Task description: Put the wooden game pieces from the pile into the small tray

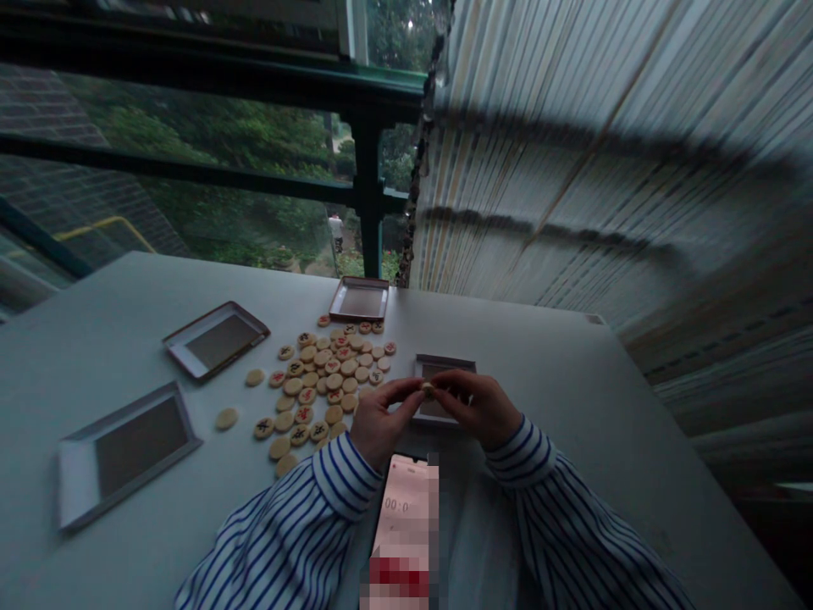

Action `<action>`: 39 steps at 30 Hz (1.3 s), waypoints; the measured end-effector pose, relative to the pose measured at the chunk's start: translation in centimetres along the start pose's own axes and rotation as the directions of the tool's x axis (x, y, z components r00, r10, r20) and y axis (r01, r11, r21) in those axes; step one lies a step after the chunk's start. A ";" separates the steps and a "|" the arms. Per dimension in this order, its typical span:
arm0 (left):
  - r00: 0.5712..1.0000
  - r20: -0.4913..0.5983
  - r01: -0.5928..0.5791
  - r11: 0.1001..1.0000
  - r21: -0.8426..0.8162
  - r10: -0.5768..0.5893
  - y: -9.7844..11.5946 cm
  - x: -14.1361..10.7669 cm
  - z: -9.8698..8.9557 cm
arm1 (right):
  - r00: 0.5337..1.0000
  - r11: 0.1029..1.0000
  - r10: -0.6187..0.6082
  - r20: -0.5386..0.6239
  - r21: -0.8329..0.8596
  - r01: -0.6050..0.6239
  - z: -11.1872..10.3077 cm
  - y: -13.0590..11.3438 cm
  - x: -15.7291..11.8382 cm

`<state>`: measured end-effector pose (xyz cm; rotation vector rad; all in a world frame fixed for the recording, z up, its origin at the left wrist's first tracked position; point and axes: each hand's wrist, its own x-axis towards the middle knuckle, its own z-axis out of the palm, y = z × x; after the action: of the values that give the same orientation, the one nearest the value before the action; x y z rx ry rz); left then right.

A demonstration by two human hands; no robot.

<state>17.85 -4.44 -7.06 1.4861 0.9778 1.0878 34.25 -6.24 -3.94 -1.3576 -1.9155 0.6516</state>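
Observation:
My left hand [384, 415] and my right hand [479, 405] meet at the fingertips, both closed on one small round xiangqi piece [428, 390]. They hold it above a shallow box [445, 362], whose near part they partly cover. Left of my hands spreads a loose heap of round wooden xiangqi pieces [334, 382]. Some show red or black characters, and others look blank on top. Below my hands lies a phone [406, 508] with a lit screen, partly blurred out by blocks.
Two shallow box parts, one white-rimmed [136, 390] and one brown-rimmed [257, 316], lie at the left of the white table [527, 347]. Another brown-rimmed tray [332, 312] sits at the back. A window [254, 144] and a striped curtain [559, 152] stand beyond the table.

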 end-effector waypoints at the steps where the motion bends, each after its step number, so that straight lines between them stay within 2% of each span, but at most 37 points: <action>1: 1.000 0.008 -0.006 1.000 -0.004 0.006 0.0 0.0 0.0 | 1.000 1.000 0.002 -0.013 0.004 -0.002 0.0 0.0 0.0; 6: 0.999 0.024 -0.042 0.999 -0.003 0.042 0.0 0.0 0.1 | 0.999 1.000 0.018 -0.044 0.025 -0.017 0.2 -0.2 0.1; 28: 0.997 -0.064 0.036 0.997 -0.073 -0.041 -0.3 0.0 0.2 | 0.999 0.998 0.020 0.037 0.051 -0.022 0.2 -0.3 -0.1; 39: 0.999 -0.039 -0.014 0.999 -0.041 0.012 -0.1 0.0 0.1 | 1.000 0.999 0.023 0.017 0.027 -0.023 0.2 -0.3 -0.1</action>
<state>17.96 -4.48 -7.17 1.4445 0.9682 1.1434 33.95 -6.40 -3.83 -1.3631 -1.9000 0.6993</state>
